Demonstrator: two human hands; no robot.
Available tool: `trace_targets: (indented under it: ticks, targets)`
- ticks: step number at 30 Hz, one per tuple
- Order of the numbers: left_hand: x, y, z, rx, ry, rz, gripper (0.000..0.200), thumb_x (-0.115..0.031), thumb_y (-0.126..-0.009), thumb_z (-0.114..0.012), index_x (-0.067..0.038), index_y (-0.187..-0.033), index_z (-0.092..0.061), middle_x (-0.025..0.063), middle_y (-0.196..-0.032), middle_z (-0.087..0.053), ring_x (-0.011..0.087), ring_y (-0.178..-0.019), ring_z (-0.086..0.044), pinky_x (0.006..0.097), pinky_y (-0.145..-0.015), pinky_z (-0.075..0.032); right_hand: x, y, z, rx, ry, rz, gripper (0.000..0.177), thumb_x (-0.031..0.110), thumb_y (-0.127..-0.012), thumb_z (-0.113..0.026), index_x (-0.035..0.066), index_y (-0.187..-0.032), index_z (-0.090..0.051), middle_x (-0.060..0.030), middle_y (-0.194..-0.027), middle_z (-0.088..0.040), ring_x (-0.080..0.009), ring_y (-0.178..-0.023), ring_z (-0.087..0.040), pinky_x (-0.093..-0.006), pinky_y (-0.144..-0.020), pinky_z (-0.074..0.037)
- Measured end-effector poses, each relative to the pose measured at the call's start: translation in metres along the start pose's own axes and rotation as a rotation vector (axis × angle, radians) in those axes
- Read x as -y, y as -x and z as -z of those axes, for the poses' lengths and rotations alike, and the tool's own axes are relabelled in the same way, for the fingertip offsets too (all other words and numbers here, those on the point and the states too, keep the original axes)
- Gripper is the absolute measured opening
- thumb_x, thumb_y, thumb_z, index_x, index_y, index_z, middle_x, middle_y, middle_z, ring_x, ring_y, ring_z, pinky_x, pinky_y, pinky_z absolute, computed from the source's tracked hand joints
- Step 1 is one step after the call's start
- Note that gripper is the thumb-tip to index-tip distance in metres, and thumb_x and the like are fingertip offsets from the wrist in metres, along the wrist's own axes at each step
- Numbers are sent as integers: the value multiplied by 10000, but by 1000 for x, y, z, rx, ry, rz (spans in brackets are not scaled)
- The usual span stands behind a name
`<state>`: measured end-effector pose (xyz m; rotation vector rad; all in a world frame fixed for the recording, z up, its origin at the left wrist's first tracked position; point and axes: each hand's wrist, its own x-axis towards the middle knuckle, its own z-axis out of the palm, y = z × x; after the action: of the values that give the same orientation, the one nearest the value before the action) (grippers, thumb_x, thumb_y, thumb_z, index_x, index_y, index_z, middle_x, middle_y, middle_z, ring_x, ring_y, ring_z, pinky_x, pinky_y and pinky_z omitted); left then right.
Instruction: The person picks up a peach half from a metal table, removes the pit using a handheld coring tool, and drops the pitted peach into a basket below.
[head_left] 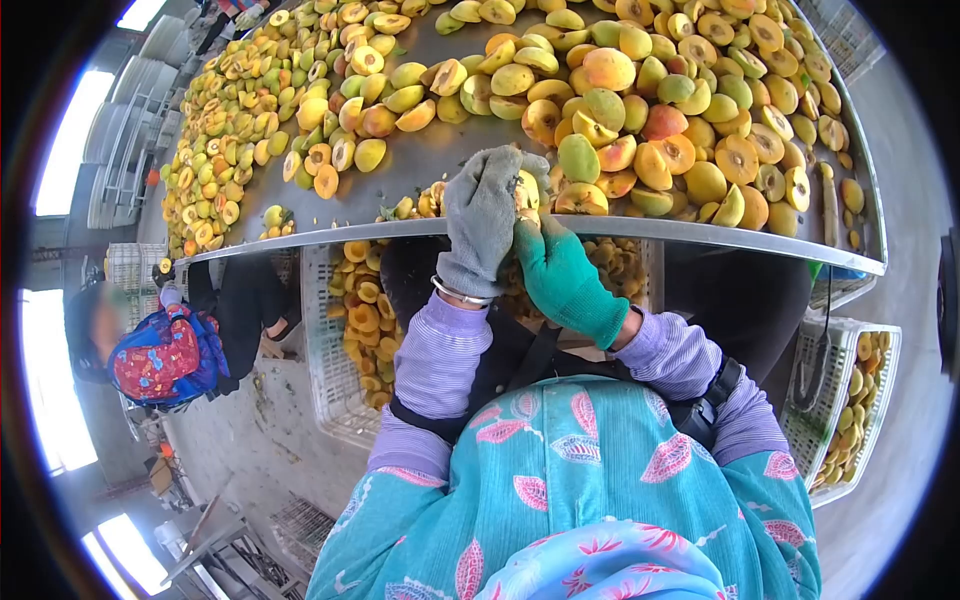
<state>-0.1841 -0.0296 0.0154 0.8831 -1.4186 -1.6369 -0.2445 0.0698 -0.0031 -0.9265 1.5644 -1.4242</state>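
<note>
My left hand (478,220), in a grey glove, is closed around a yellow peach piece (527,190) above the near edge of the metal table (440,140). Against that piece press the curled fingers of my right hand (570,280), in a green glove; whatever else they grip is hidden. Beyond both hands lie many halved peaches (737,158), yellow to reddish, some cut side up with brown centres. Small peach scraps (430,202) sit just left of the grey glove.
Below the table edge stands a white crate (325,340) of peach pieces. Another white crate (850,420) of fruit is at the right. A person in a red and blue patterned top (165,355) sits at the left. A raised metal rim (340,233) borders the table.
</note>
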Motion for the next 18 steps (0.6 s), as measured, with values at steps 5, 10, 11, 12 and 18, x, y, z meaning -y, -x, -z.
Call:
trace_targets:
  ticks: [5,10,11,12,18]
  targets:
    - [-14,-5,-3,54,-132,-77,323,-221,-997,-508,36,-899,-676,101,-819,-695,168,-727,-654,293,-703,-533,-5,-4,-5,-34,-44,122,374,340,-1020,-485,-27,-988,-544,-225,-723,-603,-398,-668,-609,-461,-606,-479]
    - [-18,-13,11,335,-214,-67,308,-205,-983,-512,22,-871,-688,89,-798,-694,154,-709,-635,283,-678,-517,-22,-11,13,89,124,181,386,350,-1024,-479,-29,-1007,-550,-185,-739,-611,-336,-699,-621,-429,-637,-480]
    - [-18,-14,11,339,-201,-35,309,-212,-988,-516,27,-887,-684,92,-817,-695,160,-711,-641,286,-686,-524,-20,-9,9,59,30,156,374,332,-1034,-458,-29,-1022,-555,-168,-760,-611,-304,-713,-608,-411,-652,-478]
    - [-18,-16,9,343,-188,-8,311,-219,-993,-520,33,-903,-679,96,-836,-696,166,-714,-648,288,-694,-531,-14,-6,2,28,-61,135,365,314,-1045,-437,-29,-1037,-561,-151,-781,-612,-272,-726,-594,-394,-667,-475]
    - [4,-8,-16,-53,145,0,284,-227,-999,-521,14,-953,-664,93,-832,-690,171,-715,-645,288,-671,-534,-15,-6,-13,-220,33,145,357,280,-1054,-409,-44,-1034,-557,-258,-793,-594,-361,-697,-585,-408,-649,-463]
